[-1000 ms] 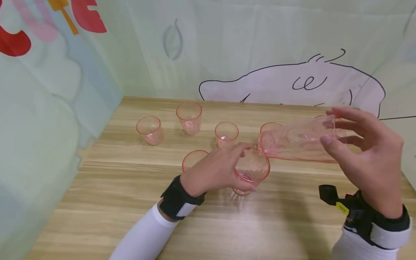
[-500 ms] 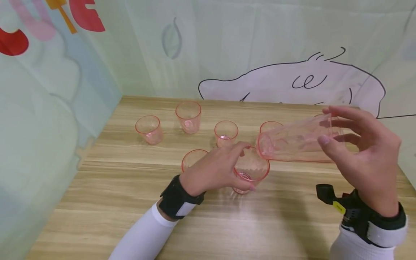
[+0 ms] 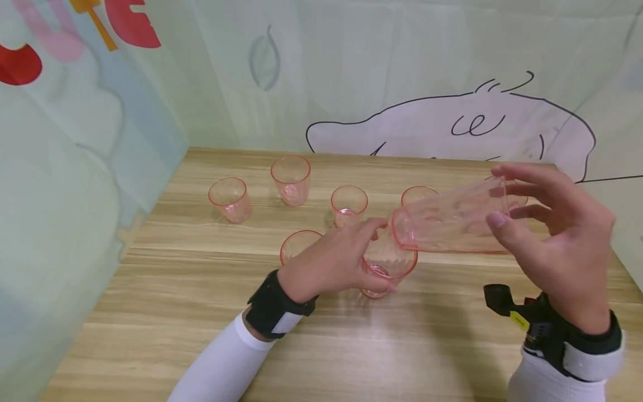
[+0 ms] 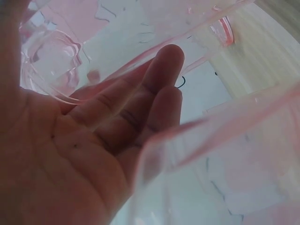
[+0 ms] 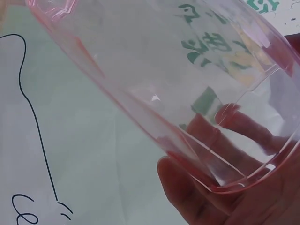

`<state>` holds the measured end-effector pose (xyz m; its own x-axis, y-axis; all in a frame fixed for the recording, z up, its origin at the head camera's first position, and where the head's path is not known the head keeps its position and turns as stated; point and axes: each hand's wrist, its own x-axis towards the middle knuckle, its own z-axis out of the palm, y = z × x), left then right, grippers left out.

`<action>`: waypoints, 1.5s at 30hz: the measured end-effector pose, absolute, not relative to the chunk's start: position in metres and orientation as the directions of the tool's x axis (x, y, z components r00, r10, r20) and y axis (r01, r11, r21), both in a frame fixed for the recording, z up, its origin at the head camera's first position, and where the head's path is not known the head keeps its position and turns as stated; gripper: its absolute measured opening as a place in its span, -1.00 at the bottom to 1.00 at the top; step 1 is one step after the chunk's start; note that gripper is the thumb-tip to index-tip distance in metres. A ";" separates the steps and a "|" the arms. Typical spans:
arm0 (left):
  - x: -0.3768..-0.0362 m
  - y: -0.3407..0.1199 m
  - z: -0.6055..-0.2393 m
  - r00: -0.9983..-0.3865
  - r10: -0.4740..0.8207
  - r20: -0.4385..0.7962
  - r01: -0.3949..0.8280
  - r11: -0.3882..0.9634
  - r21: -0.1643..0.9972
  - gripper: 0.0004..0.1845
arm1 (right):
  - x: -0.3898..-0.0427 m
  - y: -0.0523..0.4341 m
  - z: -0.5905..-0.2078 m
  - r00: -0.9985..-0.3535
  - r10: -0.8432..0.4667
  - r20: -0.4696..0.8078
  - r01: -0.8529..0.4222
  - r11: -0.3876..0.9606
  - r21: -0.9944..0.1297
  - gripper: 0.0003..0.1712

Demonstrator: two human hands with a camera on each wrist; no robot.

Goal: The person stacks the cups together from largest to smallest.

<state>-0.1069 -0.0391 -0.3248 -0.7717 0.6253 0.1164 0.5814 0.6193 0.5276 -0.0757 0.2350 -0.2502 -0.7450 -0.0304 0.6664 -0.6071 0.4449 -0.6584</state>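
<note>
Cup stack [image 3: 452,223], clear pink plastic with faceted walls, lying almost level in the air over the right side of the wooden table [image 3: 201,312], open mouth pointing left. Being pinched at its base end by the right hand [image 3: 557,245], thumb below and fingers curled over the top, well above the wood. Seen close from the right wrist as smooth, glossy, see-through plastic [image 5: 164,93] with fingers showing through the wall. Standing upright just below and left of that mouth, a wider ribbed cup [image 3: 389,268] of the same pink plastic, resting on the table. Being steadied by the left hand [image 3: 331,262], fingers wrapped partly round its rim and side, thumb at the near wall; from the left wrist, palm and fingers [image 4: 154,98] lying against thin curved pink plastic. Mouth of the stack hanging just above the ribbed cup's rim, whether touching not clear. Five more small pink cups standing upright behind: one at far left [image 3: 228,198], one taller behind it [image 3: 290,178], one in the middle [image 3: 349,205], one partly hidden by the wrist [image 3: 296,245], one behind the stack [image 3: 417,195]. Pale printed cloth [image 3: 351,84] forming the backdrop.
</note>
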 end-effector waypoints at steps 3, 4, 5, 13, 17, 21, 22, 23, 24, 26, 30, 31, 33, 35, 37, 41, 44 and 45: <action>-0.107 -0.039 -0.325 -0.773 0.623 0.121 0.584 0.622 0.522 0.02 | -0.076 0.234 -0.250 -0.738 -0.042 0.674 -0.623 0.427 -0.655 -0.47; -0.107 -0.039 -0.325 -0.774 0.622 0.121 0.583 0.624 0.521 0.01 | -0.077 0.233 -0.251 -0.734 -0.047 0.677 -0.629 0.421 -0.653 -0.47; -0.107 -0.039 -0.325 -0.775 0.620 0.122 0.582 0.624 0.522 0.00 | -0.077 0.233 -0.251 -0.731 -0.052 0.680 -0.635 0.415 -0.651 -0.48; -0.107 -0.039 -0.327 -0.775 0.616 0.140 0.582 0.611 0.536 -0.08 | -0.078 0.228 -0.253 -0.707 -0.101 0.700 -0.680 0.371 -0.633 -0.47; -0.107 -0.039 -0.327 -0.766 0.624 0.153 0.591 0.592 0.548 -0.08 | -0.079 0.227 -0.254 -0.702 -0.131 0.700 -0.685 0.391 -0.615 -0.45; -0.107 -0.039 -0.327 -0.768 0.624 0.147 0.585 0.589 0.557 -0.07 | -0.080 0.226 -0.254 -0.695 -0.150 0.704 -0.694 0.397 -0.601 -0.45; -0.107 -0.039 -0.327 -0.769 0.623 0.145 0.582 0.590 0.560 -0.07 | -0.080 0.226 -0.254 -0.691 -0.153 0.707 -0.700 0.385 -0.601 -0.45; -0.107 -0.039 -0.327 -0.770 0.621 0.143 0.581 0.592 0.559 -0.08 | -0.080 0.225 -0.254 -0.686 -0.156 0.711 -0.707 0.375 -0.600 -0.45; -0.107 -0.039 -0.327 -0.772 0.620 0.142 0.579 0.593 0.559 -0.08 | -0.081 0.224 -0.254 -0.683 -0.160 0.713 -0.712 0.366 -0.599 -0.46; -0.107 -0.039 -0.327 -0.771 0.620 0.147 0.581 0.591 0.559 -0.07 | -0.081 0.223 -0.254 -0.682 -0.169 0.711 -0.714 0.364 -0.598 -0.45; -0.108 -0.038 -0.328 -0.766 0.621 0.166 0.593 0.584 0.553 -0.06 | -0.080 0.222 -0.253 -0.697 -0.187 0.692 -0.698 0.398 -0.595 -0.43; -0.108 -0.038 -0.328 -0.765 0.621 0.170 0.596 0.583 0.552 -0.05 | -0.079 0.222 -0.253 -0.702 -0.190 0.686 -0.692 0.409 -0.595 -0.42; -0.108 -0.038 -0.328 -0.764 0.621 0.175 0.598 0.580 0.553 -0.06 | -0.079 0.222 -0.253 -0.709 -0.190 0.679 -0.684 0.419 -0.597 -0.41; -0.108 -0.038 -0.328 -0.763 0.621 0.178 0.599 0.577 0.555 -0.07 | -0.079 0.222 -0.253 -0.710 -0.194 0.677 -0.682 0.426 -0.594 -0.42; -0.108 -0.038 -0.329 -0.764 0.620 0.178 0.598 0.577 0.556 -0.09 | -0.079 0.221 -0.253 -0.704 -0.205 0.680 -0.690 0.424 -0.587 -0.42; -0.109 -0.038 -0.329 -0.765 0.620 0.177 0.594 0.571 0.567 -0.13 | -0.080 0.218 -0.253 -0.675 -0.228 0.701 -0.721 0.402 -0.564 -0.45; -0.109 -0.038 -0.329 -0.766 0.619 0.173 0.590 0.569 0.573 -0.14 | -0.080 0.216 -0.253 -0.657 -0.243 0.713 -0.738 0.399 -0.544 -0.45; -0.110 -0.038 -0.329 -0.766 0.619 0.171 0.588 0.570 0.574 -0.14 | -0.080 0.215 -0.253 -0.652 -0.249 0.716 -0.742 0.402 -0.537 -0.45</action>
<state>-0.1096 -0.0376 -0.3288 -0.7665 0.6191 0.1707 0.5881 0.5699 0.5739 -0.0797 0.2151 -0.2534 -0.6525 -0.2486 0.7159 -0.7419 0.4022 -0.5365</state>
